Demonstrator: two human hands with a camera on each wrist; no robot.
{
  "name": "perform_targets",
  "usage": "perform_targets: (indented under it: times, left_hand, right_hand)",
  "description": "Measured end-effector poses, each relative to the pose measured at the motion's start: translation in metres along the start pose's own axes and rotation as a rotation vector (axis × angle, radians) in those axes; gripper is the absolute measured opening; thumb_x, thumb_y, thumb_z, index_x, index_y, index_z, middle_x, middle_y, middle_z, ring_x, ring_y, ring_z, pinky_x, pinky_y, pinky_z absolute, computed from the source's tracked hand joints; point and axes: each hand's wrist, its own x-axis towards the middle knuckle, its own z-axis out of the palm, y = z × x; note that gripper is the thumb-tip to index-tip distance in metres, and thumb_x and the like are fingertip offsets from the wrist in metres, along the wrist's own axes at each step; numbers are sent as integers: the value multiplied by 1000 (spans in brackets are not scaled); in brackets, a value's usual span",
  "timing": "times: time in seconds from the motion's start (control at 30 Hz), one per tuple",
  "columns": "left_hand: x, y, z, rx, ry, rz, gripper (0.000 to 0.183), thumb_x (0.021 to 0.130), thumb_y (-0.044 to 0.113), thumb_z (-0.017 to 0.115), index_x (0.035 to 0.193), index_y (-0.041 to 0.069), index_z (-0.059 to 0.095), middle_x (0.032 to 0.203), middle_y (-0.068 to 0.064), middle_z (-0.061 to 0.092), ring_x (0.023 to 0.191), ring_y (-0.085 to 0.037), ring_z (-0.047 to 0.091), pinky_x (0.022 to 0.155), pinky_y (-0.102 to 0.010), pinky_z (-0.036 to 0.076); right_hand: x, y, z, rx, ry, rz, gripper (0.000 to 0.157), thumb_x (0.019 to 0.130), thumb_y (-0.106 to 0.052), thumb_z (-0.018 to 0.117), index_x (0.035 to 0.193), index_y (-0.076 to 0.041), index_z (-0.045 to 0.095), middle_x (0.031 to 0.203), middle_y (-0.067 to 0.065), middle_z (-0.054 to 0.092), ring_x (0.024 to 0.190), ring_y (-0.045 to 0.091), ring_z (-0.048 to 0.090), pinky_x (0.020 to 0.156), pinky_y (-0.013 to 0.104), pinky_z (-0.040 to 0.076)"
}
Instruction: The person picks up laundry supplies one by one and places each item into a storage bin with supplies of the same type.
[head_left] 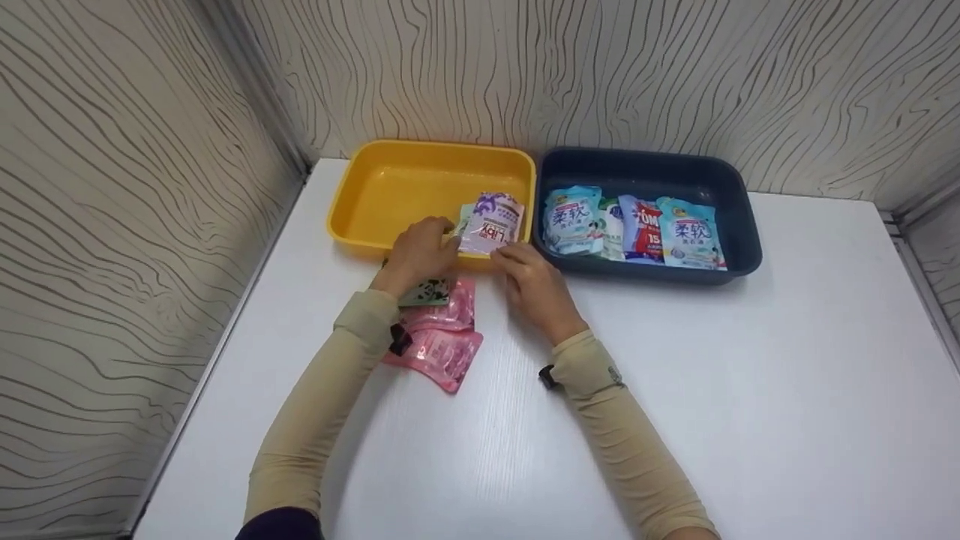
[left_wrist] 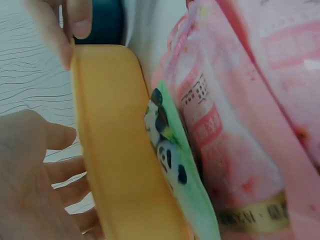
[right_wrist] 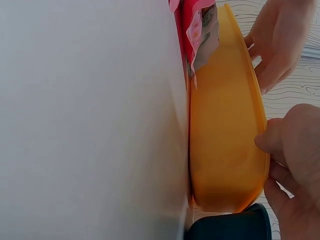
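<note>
My left hand (head_left: 421,255) reaches over the front rim of the yellow bin (head_left: 409,150), fingers loosely spread just left of the packets inside. A purple-and-white Liby pouch (head_left: 493,223) leans there over a pale green pouch (head_left: 465,217). At the bin's front right corner, my right hand (head_left: 538,286) has its fingertips by the Liby pouch's lower edge. The right wrist view shows its thumb (right_wrist: 270,139) on the rim, while its other fingers are partly hidden behind. Below my left hand, a green panda-print pouch (left_wrist: 175,160) lies over pink pouches (head_left: 442,356) in front of the bin.
A dark blue bin (head_left: 645,159) stands directly right of the yellow one. In it lie light blue pouches (head_left: 574,221), a green-and-white pouch (head_left: 611,229) and a red-and-purple pouch (head_left: 643,229). A patterned wall panel (head_left: 450,67) rises behind both bins on the white table (head_left: 810,375).
</note>
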Motion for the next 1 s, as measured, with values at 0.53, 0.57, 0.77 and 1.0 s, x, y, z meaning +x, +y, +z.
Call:
perform_targets:
  times: [0.53,0.57,0.77,1.0]
  left_hand:
    - [-63,-23,14,-48,406,170,22,102,23,73,115,5,74,113,-10,73,101,-29,63,96,-43,54]
    - [-66,-25,17,-50,424,155,21,102,23,73,112,5,75,110,-10,74,97,-28,63,92,-42,53]
    - [-77,-30,34,-41,401,64,34,99,33,77,122,8,76,123,-9,75,110,-31,64,100,-48,51]
    - [-78,-25,43,57,223,-67,65,98,49,74,149,12,61,154,-14,56,145,-40,46,126,-63,32]
  right_hand:
    - [-2,3,-2,6,-49,41,38,99,6,67,136,-3,72,138,15,69,135,32,62,118,40,50]
    - [-2,2,-2,4,-56,47,38,100,4,66,136,-3,72,138,14,69,135,31,62,119,40,49]
    - [-1,-1,1,23,-54,54,38,99,2,68,136,-3,72,140,15,68,136,31,61,119,39,49]
    - [-1,0,-1,9,-43,55,39,97,3,71,135,-6,73,138,11,69,134,28,62,118,37,49]
